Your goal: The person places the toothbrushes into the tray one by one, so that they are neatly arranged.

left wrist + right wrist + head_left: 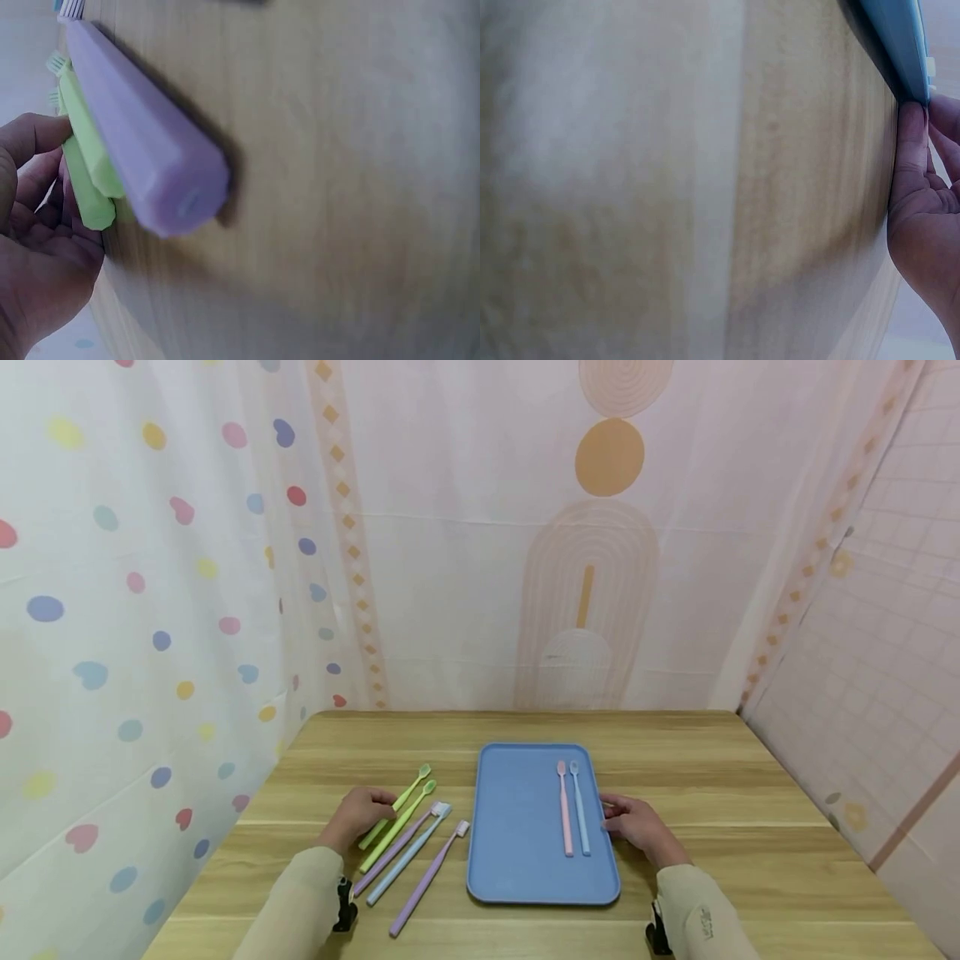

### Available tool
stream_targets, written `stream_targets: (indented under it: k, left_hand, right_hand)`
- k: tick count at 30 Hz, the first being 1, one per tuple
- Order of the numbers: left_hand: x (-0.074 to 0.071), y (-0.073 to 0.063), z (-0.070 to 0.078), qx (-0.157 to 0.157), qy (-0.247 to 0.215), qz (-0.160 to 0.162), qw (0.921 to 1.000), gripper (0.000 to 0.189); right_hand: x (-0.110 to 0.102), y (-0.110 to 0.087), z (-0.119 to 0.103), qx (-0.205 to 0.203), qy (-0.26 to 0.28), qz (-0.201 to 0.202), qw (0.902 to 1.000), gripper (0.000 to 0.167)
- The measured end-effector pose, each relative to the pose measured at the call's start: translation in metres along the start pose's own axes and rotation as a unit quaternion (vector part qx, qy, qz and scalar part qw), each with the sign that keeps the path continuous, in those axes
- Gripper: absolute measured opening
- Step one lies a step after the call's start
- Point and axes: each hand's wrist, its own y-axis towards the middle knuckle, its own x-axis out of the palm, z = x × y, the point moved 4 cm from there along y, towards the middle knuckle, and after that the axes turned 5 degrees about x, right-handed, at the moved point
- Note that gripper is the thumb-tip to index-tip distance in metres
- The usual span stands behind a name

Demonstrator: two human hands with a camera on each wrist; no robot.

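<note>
My left hand [362, 814] is at the outermost green toothbrush [399, 802], pinching its handle between thumb and fingers. Right beside it lies a second green toothbrush [398, 827]. A purple toothbrush [390, 856], a light blue toothbrush [405, 860] and another purple toothbrush [430, 880] follow to the right, all slanted alike with heads away from me. On the blue tray [517, 881], a pink toothbrush [566, 814] and a pale blue toothbrush [581, 814] lie side by side. My right hand [637, 827] grips the tray's right rim, its thumb against the edge in the right wrist view.
The wooden table [712, 777] carries the tray near its middle and the loose toothbrushes to the left of it. Patterned curtains [450, 568] hang behind the table and along its left side. A black wrist strap [344, 906] sits on the left sleeve.
</note>
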Motion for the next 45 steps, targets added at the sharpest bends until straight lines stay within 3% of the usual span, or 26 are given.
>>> stream_targets:
  k: [9,18,23,34,39,45]
  left_hand:
    - [-0.002,0.001,0.001,0.020,0.017,0.030,0.9992,0.024]
    - [-0.012,0.006,-0.002,0.016,0.020,0.070,0.9972,0.025]
    - [-0.016,0.007,-0.002,0.012,0.017,0.076,0.9969,0.031]
    - [-0.021,0.014,0.022,0.013,-0.010,0.087,0.9961,0.037]
    - [-0.019,0.019,0.035,0.018,-0.020,0.104,0.9942,0.038]
    - [-0.013,0.020,0.050,0.011,-0.058,0.102,0.9930,0.039]
  right_hand:
    - [0.002,0.003,0.001,-0.005,0.008,-0.002,1.0000,0.052]
    - [0.003,0.003,-0.001,-0.005,-0.002,0.000,1.0000,0.051]
    - [0.002,0.003,-0.001,-0.005,-0.001,0.000,1.0000,0.051]
    - [0.002,0.001,-0.001,-0.003,0.006,0.000,1.0000,0.052]
    - [0.002,0.000,0.000,-0.002,0.011,-0.001,0.9999,0.051]
    - [0.001,0.000,0.001,-0.002,0.011,0.002,0.9999,0.051]
